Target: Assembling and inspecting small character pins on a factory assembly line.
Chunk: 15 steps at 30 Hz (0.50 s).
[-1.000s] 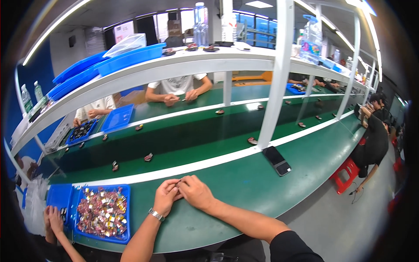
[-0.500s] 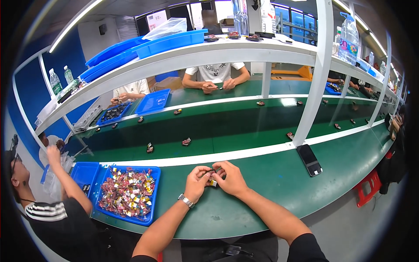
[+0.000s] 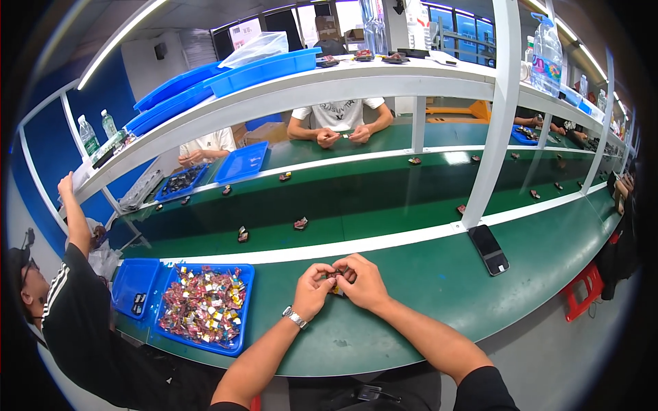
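Note:
Both my hands meet above the green bench, fingers pinched around one small dark part with reddish wiring and a yellow-and-white tag [image 3: 336, 290]. My left hand [image 3: 312, 291], with a metal watch on its wrist, grips the part from the left. From the right, my right hand [image 3: 363, 282] holds it with thumb and fingertips. The fingers cover most of the part, so its exact kind cannot be made out. Left of my hands lies a blue tray [image 3: 249, 294] heaped with small reddish wired pieces bearing white and yellow tags.
A smaller blue tray [image 3: 123, 291] with a few black pieces adjoins the full one. A black phone [image 3: 489, 250] lies right, beside a white post [image 3: 490, 130]. Beyond the white rail, a green belt [image 3: 377, 229] carries several small parts. Co-workers sit opposite; another person [image 3: 79, 301] is at left.
The person at left has raised an arm up to the shelf's end. Small parts on the belt have shifted slightly right. My hands stay together, with small finger movements around the part.

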Each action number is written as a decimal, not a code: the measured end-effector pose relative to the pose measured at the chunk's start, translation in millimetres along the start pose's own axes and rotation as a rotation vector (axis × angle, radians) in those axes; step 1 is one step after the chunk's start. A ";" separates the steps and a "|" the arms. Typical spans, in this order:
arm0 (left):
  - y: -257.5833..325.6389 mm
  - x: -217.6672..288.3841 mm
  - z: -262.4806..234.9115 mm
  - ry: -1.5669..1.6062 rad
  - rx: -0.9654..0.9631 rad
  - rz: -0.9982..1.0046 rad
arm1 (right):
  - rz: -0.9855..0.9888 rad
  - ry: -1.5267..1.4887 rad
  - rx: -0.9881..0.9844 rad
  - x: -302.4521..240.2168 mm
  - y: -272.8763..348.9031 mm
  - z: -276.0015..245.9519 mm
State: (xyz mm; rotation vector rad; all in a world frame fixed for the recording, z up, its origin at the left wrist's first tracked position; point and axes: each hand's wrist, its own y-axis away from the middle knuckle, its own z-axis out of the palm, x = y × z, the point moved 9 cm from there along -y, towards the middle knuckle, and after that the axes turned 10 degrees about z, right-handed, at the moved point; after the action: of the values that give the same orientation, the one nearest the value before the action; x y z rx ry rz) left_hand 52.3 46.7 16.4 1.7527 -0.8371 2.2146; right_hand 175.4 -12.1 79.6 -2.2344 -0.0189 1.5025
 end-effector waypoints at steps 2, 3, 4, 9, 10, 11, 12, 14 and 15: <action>0.7 -0.3 -1.5 -0.018 -0.011 0.010 | 0.021 -0.022 -0.026 6.8 -1.2 4.9; 0.4 0.2 -0.2 -0.018 -0.009 0.019 | 0.012 -0.020 -0.027 9.2 -3.4 4.9; 0.0 3.9 -0.8 -0.009 0.026 0.069 | 0.027 -0.045 -0.038 14.8 -6.8 5.1; -4.9 3.7 -28.8 -0.145 0.174 0.081 | 0.122 0.031 0.219 75.5 -80.0 -43.2; -16.1 -1.0 -10.5 -0.126 0.123 0.071 | 0.088 0.029 0.321 125.8 -104.1 -82.9; -8.3 -1.4 -23.8 -0.136 0.160 0.074 | 0.196 0.131 0.388 122.8 -112.6 -86.7; -8.2 -4.1 -24.4 -0.171 0.137 0.057 | 0.213 0.281 0.461 122.5 -118.0 -98.8; -9.0 -5.4 -24.0 -0.197 0.124 0.033 | 0.325 0.570 0.453 138.8 -126.1 -107.1; -9.1 -8.1 -25.9 -0.187 0.128 0.018 | 0.350 0.774 0.449 133.8 -127.6 -105.5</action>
State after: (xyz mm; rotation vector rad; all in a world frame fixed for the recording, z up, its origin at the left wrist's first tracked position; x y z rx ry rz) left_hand 37.4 69.6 8.0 2.0452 -0.7650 2.1853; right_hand 352.7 99.6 41.8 -2.3368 0.8849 0.5889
